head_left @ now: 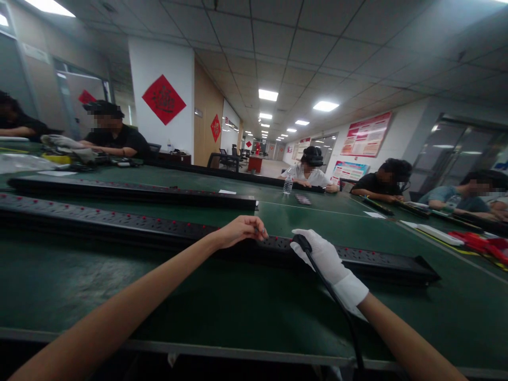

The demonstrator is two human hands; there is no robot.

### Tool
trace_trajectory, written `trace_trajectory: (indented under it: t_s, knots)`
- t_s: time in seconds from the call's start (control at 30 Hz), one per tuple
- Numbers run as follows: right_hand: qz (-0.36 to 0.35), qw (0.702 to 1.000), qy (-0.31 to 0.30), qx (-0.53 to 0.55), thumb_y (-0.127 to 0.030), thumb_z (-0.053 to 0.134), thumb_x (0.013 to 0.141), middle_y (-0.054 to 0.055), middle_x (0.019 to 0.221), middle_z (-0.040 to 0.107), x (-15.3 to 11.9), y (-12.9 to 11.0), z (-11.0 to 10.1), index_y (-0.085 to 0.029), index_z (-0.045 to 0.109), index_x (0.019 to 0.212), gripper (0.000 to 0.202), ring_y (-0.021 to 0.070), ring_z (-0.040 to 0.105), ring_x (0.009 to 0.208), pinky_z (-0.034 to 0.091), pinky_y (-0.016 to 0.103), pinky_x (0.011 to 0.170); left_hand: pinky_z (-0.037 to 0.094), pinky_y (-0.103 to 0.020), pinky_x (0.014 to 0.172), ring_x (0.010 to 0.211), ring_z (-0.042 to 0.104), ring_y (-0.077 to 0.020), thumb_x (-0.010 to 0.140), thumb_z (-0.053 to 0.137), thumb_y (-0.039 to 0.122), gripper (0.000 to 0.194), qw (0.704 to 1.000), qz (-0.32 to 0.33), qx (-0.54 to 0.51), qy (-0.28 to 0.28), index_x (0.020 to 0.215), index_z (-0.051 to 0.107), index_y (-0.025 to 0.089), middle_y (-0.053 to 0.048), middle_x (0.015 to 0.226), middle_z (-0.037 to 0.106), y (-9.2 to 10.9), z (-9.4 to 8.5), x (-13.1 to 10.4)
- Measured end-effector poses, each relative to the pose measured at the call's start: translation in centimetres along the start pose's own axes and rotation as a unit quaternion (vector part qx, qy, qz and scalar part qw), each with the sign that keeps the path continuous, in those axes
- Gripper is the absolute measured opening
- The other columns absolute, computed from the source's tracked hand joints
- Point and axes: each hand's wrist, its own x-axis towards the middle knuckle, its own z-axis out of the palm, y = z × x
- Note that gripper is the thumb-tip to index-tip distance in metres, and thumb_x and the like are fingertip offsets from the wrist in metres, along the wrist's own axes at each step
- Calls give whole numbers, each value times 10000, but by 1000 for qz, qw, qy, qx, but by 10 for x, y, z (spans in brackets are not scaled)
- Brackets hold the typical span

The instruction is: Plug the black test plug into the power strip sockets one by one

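A long black power strip (130, 222) with red dots and rows of slots lies across the green table (222, 312). My left hand (244, 230), bare, is over its middle with curled fingers pressed together; whatever they may hold is too small to name. To its right my right hand (323, 256), in a white glove, grips a black plug (302, 242) above the same strip. From the plug a black cable (341, 307) runs down past the table's front edge.
Behind lies a second black strip (130, 191). A clear bottle (288, 182) stands farther back. Several people sit around the table. Gloves and tools (71, 148) lie at the far left; red items (482, 244) and a white strip (440, 234) are at the right.
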Motion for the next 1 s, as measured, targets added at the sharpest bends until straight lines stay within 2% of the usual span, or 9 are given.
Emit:
trace_trajectory:
  t_s: [0.23,0.37,0.63,1.0]
  knots:
    - [-1,1000,2,8,-366,496,825,46,1025,611,-2,1,1,-251,537,1107,307,177,594,917,487,289,771,436,-295,769,734,564,-114,681,571,95,82,1000,-1,-7,27,748,530,119,-23,773,586,-1,1,1]
    - [3,1000,-8,10,-373,481,835,48,1019,603,-3,1,2,-246,524,1119,314,179,589,916,482,294,776,429,-266,732,716,554,-101,687,582,97,109,1000,1,-10,18,785,537,117,-15,770,574,-2,-1,1]
    - [3,1000,-16,8,-378,473,840,55,1026,595,-3,1,0,-240,521,1119,315,178,585,922,478,288,780,424,-275,762,764,558,-109,696,608,114,124,1000,-2,-16,9,795,534,115,-36,860,582,-1,-1,1]
    - [-7,1000,-4,4,-368,489,832,57,1027,600,-3,2,2,-233,528,1117,318,174,589,912,479,281,766,431,-279,741,745,567,-121,720,639,185,161,999,1,-31,10,834,541,127,-47,851,608,-5,-4,3]
